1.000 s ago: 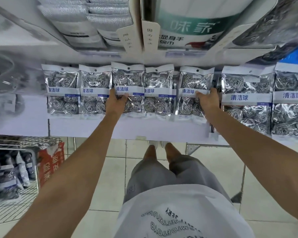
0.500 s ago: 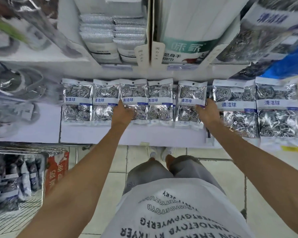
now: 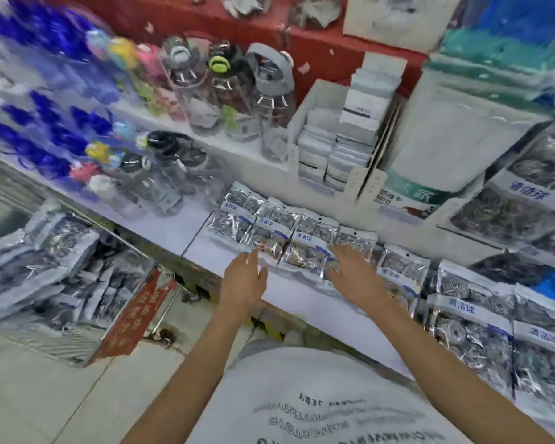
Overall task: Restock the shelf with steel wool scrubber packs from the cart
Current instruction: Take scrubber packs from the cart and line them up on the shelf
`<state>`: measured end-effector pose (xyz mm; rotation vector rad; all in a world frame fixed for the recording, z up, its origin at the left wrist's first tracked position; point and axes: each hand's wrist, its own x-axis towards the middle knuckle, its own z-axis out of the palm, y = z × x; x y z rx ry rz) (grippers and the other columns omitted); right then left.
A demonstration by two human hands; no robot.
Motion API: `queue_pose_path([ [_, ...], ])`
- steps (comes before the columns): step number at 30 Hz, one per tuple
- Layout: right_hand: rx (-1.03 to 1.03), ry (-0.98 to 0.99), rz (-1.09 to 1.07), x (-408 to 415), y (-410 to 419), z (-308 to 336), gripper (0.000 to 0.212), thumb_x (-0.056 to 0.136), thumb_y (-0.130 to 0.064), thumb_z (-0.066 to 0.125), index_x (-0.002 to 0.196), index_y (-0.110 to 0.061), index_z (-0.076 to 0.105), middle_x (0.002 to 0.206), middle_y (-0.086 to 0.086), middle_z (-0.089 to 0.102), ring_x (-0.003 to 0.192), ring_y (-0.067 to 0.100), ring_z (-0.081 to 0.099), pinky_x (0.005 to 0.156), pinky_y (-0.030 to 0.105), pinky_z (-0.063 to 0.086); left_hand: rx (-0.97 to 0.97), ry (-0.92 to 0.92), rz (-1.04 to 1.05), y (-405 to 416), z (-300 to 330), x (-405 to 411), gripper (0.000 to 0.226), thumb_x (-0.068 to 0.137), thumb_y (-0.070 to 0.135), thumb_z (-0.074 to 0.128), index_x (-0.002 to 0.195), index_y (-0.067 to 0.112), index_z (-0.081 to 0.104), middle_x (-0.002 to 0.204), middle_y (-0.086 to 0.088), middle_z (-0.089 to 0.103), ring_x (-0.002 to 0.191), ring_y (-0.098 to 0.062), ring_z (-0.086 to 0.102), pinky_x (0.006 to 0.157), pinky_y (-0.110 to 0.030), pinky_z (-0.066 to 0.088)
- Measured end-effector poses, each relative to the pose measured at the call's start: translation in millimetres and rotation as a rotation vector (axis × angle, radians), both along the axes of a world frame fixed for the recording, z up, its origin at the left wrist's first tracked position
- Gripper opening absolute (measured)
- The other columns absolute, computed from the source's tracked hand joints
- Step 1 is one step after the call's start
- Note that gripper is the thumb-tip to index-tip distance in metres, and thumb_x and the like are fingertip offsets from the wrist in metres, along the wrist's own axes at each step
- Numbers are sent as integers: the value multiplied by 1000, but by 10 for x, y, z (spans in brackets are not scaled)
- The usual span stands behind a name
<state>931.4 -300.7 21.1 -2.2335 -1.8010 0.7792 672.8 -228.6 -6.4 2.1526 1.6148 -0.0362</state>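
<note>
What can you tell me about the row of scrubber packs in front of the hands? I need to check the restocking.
The row of scrubber packs lies on the white shelf, overlapping side by side. Each is a clear shiny bag with a white header, a blue-lettered band, and coiled steel wool inside. The picture is blurred, so details are soft. The left hand and the right hand, fingers straight, are at the row's near edge; whether they touch it is unclear.
</note>
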Motion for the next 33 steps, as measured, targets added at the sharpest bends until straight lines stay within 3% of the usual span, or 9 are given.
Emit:
queue_pose_path([
  [6, 80, -20, 339, -761, 83, 92, 53, 107, -42, 47, 154, -16, 44, 153, 9, 49, 139, 30, 47, 111, 43, 42, 104, -37, 294, -774, 209, -743, 46, 107, 40, 45, 139, 9, 55, 130, -13, 63, 113, -30, 61, 93, -42, 52],
  [12, 45, 54, 557, -1586, -171, -32, 46, 108, -40, 48, 148, -17, 53, 146, 6, 58, 136, 27, 53, 109, 41, 44, 97, 6, 569, -1542, 269, -1595, 50, 106, 36, 47, 146, 7, 49, 136, -15, 60, 123, -33, 56, 103, -44, 47],
  [17, -60, 78, 662, -2169, -262, -160, 53, 108, -47, 43, 152, -18, 49, 150, 3, 54, 138, 23, 49, 112, 37, 41, 126, -2, 774, -1944, 254, -2160, 45, 105, 36, 50, 142, 10, 53, 127, -11, 62, 116, -31, 59, 97, -42, 49],
  [24, -118, 38, 799, -3136, -22, -261, 59, 107, -53, 42, 155, -19, 45, 153, 1, 52, 136, 19, 51, 109, 33, 43, 132, -95, 953, -1986, 125, -2950, 41, 104, 32, 54, 137, 7, 58, 124, -15, 64, 113, -33, 60, 92, -42, 50],
  [30, -110, 49, 802, -4135, 374, -216, 53, 106, -46, 50, 151, -18, 50, 150, 3, 55, 135, 20, 52, 109, 36, 44, 64, -139, 1006, -1792, 15, -3779, 47, 106, 36, 50, 144, 9, 53, 137, -13, 58, 123, -31, 56, 100, -39, 46],
  [33, -102, 80, 771, -4549, 589, -188, 46, 105, -41, 53, 145, -17, 56, 142, 4, 61, 128, 22, 58, 101, 37, 48, 28, -143, 988, -1631, -58, -4093, 47, 106, 36, 50, 144, 9, 53, 136, -13, 58, 124, -31, 55, 100, -40, 46],
])
